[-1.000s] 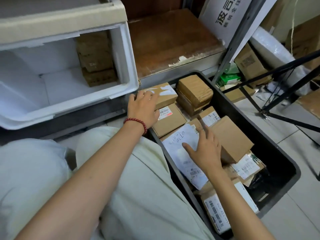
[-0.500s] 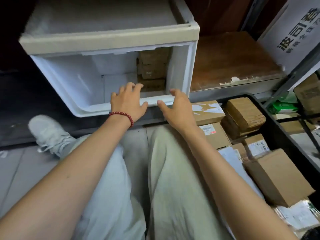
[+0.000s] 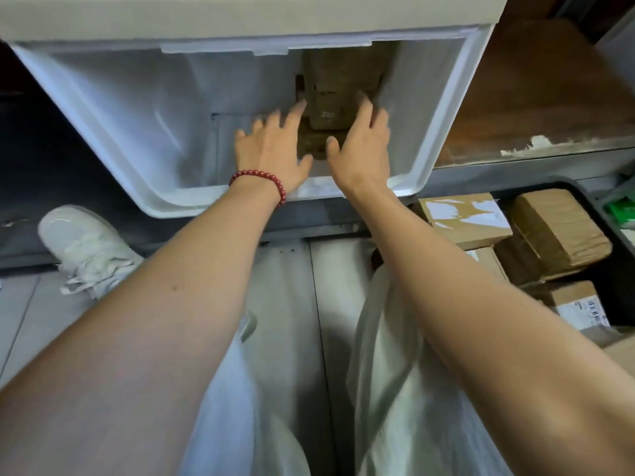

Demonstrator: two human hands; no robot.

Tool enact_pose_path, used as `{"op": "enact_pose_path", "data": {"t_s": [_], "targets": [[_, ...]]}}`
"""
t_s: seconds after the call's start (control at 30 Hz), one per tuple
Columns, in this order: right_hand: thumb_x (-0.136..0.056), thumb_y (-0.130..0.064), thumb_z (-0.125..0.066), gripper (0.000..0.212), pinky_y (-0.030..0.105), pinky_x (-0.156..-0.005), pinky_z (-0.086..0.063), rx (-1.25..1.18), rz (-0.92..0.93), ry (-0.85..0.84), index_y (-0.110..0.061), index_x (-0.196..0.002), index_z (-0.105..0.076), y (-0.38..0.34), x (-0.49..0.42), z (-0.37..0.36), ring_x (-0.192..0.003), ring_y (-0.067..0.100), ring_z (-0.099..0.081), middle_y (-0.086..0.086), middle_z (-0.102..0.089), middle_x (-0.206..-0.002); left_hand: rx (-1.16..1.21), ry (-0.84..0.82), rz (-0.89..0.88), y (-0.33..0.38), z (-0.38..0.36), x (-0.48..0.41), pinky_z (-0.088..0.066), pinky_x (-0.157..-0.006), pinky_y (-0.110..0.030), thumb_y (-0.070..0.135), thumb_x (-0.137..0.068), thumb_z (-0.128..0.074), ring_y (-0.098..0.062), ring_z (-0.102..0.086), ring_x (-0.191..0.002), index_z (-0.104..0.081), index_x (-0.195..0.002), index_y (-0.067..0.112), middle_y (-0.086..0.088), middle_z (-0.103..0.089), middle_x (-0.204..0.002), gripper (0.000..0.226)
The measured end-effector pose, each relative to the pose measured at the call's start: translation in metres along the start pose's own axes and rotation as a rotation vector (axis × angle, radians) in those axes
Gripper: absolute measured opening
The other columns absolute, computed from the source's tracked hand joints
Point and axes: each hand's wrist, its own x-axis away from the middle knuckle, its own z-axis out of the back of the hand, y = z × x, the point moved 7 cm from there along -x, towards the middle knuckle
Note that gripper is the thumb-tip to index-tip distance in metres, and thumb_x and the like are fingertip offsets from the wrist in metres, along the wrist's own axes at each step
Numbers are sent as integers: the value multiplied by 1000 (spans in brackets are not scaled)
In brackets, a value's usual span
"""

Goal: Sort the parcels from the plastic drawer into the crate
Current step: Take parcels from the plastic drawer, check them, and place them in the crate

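Parcels (image 3: 331, 113): brown stack, back of drawer (image 3: 137, 139) | left hand (image 3: 271, 149): fingers spread, left of stack | right hand (image 3: 364, 146): fingers loosely apart, right of stack | crate (image 3: 591, 197): boxes inside

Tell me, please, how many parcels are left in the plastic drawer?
3, stacked at the back right of the plastic drawer: top parcel, middle parcel between the left hand and right hand, bottom parcel beneath. Blur and the hands may hide more.

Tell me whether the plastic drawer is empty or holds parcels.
Not empty: brown parcels stand stacked at the back of the plastic drawer, right of centre.
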Motion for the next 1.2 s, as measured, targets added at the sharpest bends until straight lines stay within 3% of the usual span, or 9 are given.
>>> {"op": "enact_pose_path", "data": {"t_s": [0.2, 0.33, 0.57, 0.8, 0.97, 1.07, 1.2], "targets": [[-87, -17, -60, 80, 37, -106, -37, -19, -90, 96, -11, -152, -13, 29, -54, -11, -139, 31, -29, 13, -18, -155, -59, 14, -25, -10, -23, -47, -37, -96, -50, 38, -87, -59, -38, -39, -127, -10, -152, 24, -17, -37, -143, 83], [-88, -23, -62, 83, 38, -104, -38, -69, -96, 77, -9, -152, -11, 47, -74, -31, -135, 31, -36, 11, -15, -156, -43, 10, -13, -3, -32, -78, -35, -98, -52, 39, -89, -58, -38, -36, -130, -5, -152, 24, -16, -33, -147, 84], [-84, -21, -68, 97, 39, -98, -44, -253, -116, 69, -7, -153, -1, 45, -84, -50, -128, 32, -47, 11, -10, -159, 263, 80, 133, 15, -52, -101, -36, -99, -50, 37, -86, -60, -35, -34, -131, -8, -152, 27, -11, -31, -147, 85], [-89, -25, -67, 95, 22, -102, -26, -327, -106, 140, -8, -154, 1, 45, -102, -44, -139, 22, -31, 8, -11, -161, 346, 198, 106, 4, -38, -109, -36, -98, -44, 43, -85, -59, -31, -37, -131, -20, -149, 30, -5, -35, -147, 76], [-83, -24, -73, 92, 32, -109, -35, -380, -29, 160, -12, -153, -14, 51, -106, -45, -137, 24, -37, 9, -25, -154, 561, 238, 102, -4, -40, -111, -40, -102, -38, 44, -82, -65, -23, -42, -129, -34, -143, 21, 0, -43, -142, 72], [-83, -25, -73, 79, 29, -104, -41, -434, 15, 147, -10, -147, -29, 48, -102, -45, -126, 22, -47, 9, -37, -144, 705, 276, 183, -13, -39, -103, -42, -91, -23, 49, -79, -69, -18, -50, -119, -39, -135, 16, 0, -49, -136, 71], [-80, -23, -76, 71, 21, -93, -43, -531, 24, 73, -5, -133, -33, 44, -85, -49, -111, 16, -51, 3, -46, -125, 811, 245, 276, -27, -37, -85, -43, -75, -20, 52, -74, -74, -11, -55, -99, -38, -125, 12, 4, -55, -116, 74]]}}
